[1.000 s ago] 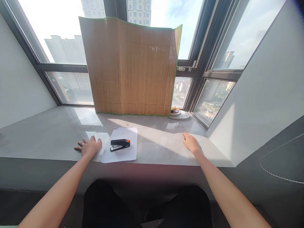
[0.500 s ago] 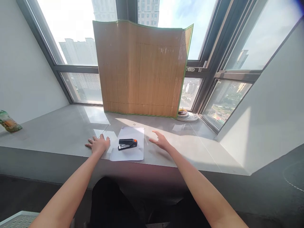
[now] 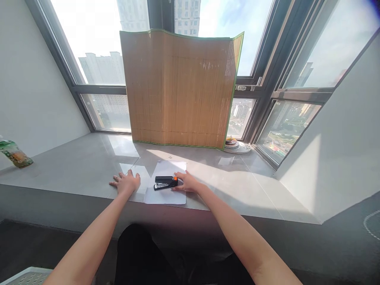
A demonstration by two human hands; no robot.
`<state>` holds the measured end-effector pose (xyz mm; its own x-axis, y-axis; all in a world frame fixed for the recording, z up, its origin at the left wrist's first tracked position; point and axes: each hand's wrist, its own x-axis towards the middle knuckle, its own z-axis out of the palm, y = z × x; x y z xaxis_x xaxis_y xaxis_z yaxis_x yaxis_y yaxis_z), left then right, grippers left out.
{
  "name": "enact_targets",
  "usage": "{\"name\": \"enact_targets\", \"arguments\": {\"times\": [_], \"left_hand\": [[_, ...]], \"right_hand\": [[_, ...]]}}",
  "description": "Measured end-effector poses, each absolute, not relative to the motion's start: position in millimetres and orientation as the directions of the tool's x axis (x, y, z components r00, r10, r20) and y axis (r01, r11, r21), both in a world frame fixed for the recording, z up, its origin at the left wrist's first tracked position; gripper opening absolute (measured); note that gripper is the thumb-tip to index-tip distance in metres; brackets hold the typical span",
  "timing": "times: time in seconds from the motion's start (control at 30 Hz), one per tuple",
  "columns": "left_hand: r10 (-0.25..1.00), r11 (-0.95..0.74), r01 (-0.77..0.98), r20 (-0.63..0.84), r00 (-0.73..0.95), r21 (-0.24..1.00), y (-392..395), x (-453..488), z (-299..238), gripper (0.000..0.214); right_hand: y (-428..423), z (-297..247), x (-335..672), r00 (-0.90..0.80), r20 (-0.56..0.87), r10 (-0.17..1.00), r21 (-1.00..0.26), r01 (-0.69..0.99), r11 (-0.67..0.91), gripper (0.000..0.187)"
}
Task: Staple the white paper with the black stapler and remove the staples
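Observation:
A black stapler (image 3: 162,182) with an orange patch at its right end lies on a white sheet of paper (image 3: 166,198) near the front edge of the ledge. My right hand (image 3: 187,183) is at that orange end, with the fingers on the far side and the thumb on the near side, closed around it. To the left of the paper, my left hand (image 3: 126,184) rests on the ledge with its fingers spread, holding nothing. Behind the paper lie small staple-like bits (image 3: 170,157), too small to make out clearly.
The pale tiled window ledge (image 3: 74,166) ends at a front edge above my legs. A bamboo mat (image 3: 181,91) with green edging leans against the window. Stacked plates (image 3: 237,147) stand by its right corner. A green-labelled bottle (image 3: 14,153) lies far left. A pale perforated basket (image 3: 29,275) is lower left.
My right hand has moved left from beside the paper and closed on the stapler's right end. My left hand stays spread on the ledge. The view has shifted slightly.

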<state>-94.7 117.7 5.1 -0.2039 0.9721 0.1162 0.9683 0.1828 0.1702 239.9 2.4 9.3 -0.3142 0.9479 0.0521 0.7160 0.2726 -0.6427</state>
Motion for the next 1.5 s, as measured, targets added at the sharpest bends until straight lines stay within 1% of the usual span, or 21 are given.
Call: {"name": "enact_targets", "arguments": {"times": [0.07,0.23,0.4,0.57,0.6,0.7,0.73,0.77,0.87,0.97,1.07,1.13,1.2,1.27,1.37,1.5], "left_hand": [[0.971,0.189,0.968,0.119,-0.209,0.164,118,-95,4,0.073],[0.973,0.178,0.969,0.114,-0.199,0.172,123,-99,0,0.074],[0.969,0.181,0.967,0.135,-0.207,0.180,126,-100,-2,0.071],[0.966,0.182,0.968,0.149,-0.209,0.174,126,-99,-2,0.070],[0.966,0.186,0.967,0.147,-0.212,0.173,126,-98,-2,0.071],[0.965,0.194,0.965,0.140,-0.220,0.176,127,-98,-1,0.071],[0.965,0.195,0.964,0.141,-0.222,0.179,127,-98,-1,0.070],[0.965,0.194,0.964,0.143,-0.221,0.182,127,-98,0,0.070],[0.963,0.193,0.963,0.153,-0.223,0.188,126,-98,0,0.070],[0.963,0.190,0.964,0.155,-0.220,0.186,127,-99,-1,0.069],[0.965,0.192,0.964,0.146,-0.220,0.182,128,-100,-2,0.070],[0.966,0.197,0.964,0.132,-0.222,0.181,130,-100,-2,0.072],[0.968,0.200,0.962,0.115,-0.224,0.184,132,-101,-2,0.073],[0.969,0.201,0.961,0.106,-0.224,0.191,132,-101,-3,0.075],[0.970,0.194,0.960,0.106,-0.219,0.203,132,-101,-4,0.077],[0.971,0.189,0.961,0.111,-0.214,0.202,132,-101,-5,0.074]], "right_hand": [[-11,15,252,-0.287,0.043,0.957,-0.646,0.723,0.246,0.089],[-49,23,298,-0.254,0.018,0.967,-0.650,0.732,0.204,0.084],[-76,17,333,-0.191,0.054,0.980,-0.681,0.711,0.176,0.082],[-79,6,339,-0.218,0.137,0.966,-0.666,0.702,0.253,0.080],[-78,3,339,-0.208,0.146,0.967,-0.664,0.704,0.252,0.084],[-75,-3,343,-0.126,0.195,0.973,-0.687,0.691,0.227,0.108],[-75,-4,343,-0.102,0.231,0.968,-0.696,0.678,0.237,0.112],[-74,-5,342,-0.086,0.274,0.958,-0.702,0.663,0.260,0.111],[-69,-6,332,-0.076,0.404,0.912,-0.697,0.620,0.360,0.101],[-62,-3,311,-0.139,0.471,0.871,-0.641,0.624,0.446,0.089],[-55,-1,295,-0.241,0.464,0.853,-0.546,0.680,0.489,0.063],[-55,-1,290,-0.281,0.437,0.854,-0.502,0.712,0.491,0.052],[-56,-2,290,-0.289,0.426,0.857,-0.476,0.735,0.484,0.050],[-59,-3,291,-0.283,0.444,0.850,-0.447,0.753,0.483,0.051],[-63,-2,291,-0.297,0.483,0.823,-0.381,0.776,0.504,0.048],[-68,2,290,-0.321,0.499,0.805,-0.330,0.788,0.520,0.048]]}}
